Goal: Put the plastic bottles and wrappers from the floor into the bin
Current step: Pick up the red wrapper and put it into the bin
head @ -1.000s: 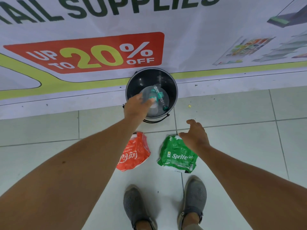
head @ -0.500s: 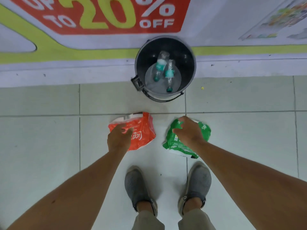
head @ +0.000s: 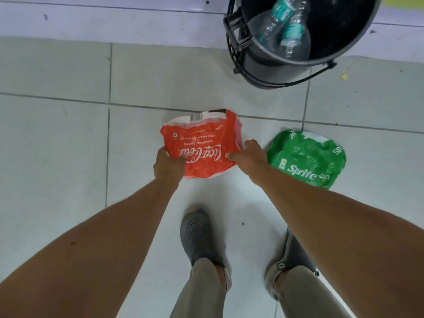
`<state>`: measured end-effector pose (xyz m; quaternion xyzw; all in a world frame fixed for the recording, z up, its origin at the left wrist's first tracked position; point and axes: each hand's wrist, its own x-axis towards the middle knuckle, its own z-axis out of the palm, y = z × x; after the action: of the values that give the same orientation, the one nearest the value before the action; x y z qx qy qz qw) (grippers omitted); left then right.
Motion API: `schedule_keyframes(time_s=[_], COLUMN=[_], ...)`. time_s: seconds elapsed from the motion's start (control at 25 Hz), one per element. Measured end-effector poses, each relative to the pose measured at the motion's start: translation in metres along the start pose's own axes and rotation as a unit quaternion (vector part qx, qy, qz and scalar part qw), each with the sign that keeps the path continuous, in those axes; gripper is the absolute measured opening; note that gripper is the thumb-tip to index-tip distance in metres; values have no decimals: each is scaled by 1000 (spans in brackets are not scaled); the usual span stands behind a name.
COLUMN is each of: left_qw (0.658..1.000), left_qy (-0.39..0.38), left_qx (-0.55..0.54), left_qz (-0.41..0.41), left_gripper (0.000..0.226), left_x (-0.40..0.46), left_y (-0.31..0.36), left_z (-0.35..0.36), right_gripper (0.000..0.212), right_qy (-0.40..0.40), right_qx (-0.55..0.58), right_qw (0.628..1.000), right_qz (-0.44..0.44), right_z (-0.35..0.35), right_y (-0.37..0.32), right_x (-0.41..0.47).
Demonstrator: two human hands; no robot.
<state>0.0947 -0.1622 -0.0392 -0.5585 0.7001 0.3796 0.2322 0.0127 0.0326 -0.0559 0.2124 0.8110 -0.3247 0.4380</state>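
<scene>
A crumpled red Coca-Cola wrapper point(head: 202, 148) is at the middle of the tiled floor. My left hand point(head: 168, 167) grips its left edge and my right hand point(head: 249, 156) pinches its right edge. A green Sprite wrapper point(head: 307, 158) lies flat on the floor just right of my right hand, apart from it. The black bin point(head: 259, 63) stands at the upper right against the wall base. Two clear plastic bottles point(head: 284, 28) with teal labels lie inside it.
My two grey shoes point(head: 198, 235) stand on the tiles below the wrappers. A wire handle hangs around the bin's front. A small yellow scrap point(head: 343, 76) lies right of the bin. The pale wall base runs along the top.
My left hand dropped a bottle into the bin and came down to the red wrapper. My right hand left the green wrapper and took the red one's right edge. The view tilted down.
</scene>
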Motion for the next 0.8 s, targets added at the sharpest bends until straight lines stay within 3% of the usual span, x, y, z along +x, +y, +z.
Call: schedule_keyframes(time_s=[0.24, 0.4, 0.48, 0.64, 0.8], left_qw=[997, 995, 994, 989, 978], left_qy=[-66, -68, -73, -91, -97], left_qx=[-43, -70, -80, -116, -182], left_qz=[-12, -12, 1, 31, 44], left_gripper=[52, 54, 53, 48, 52], left_x=[-24, -79, -115, -174, -203], left_y=[10, 45, 70, 119, 179], left_z=[-25, -61, -83, -120, -130], right_gripper=[20, 34, 30, 32, 48], right_qy=[-19, -24, -32, -47, 17], right_qx=[70, 143, 145, 122, 47], right_qw=[997, 989, 989, 991, 994], right_qz=[19, 40, 24, -33, -96], right_z=[-8, -46, -79, -155, -225], right_y=[-6, -24, -46, -100, -140], right_x=[-35, -98, -133, -186, -196])
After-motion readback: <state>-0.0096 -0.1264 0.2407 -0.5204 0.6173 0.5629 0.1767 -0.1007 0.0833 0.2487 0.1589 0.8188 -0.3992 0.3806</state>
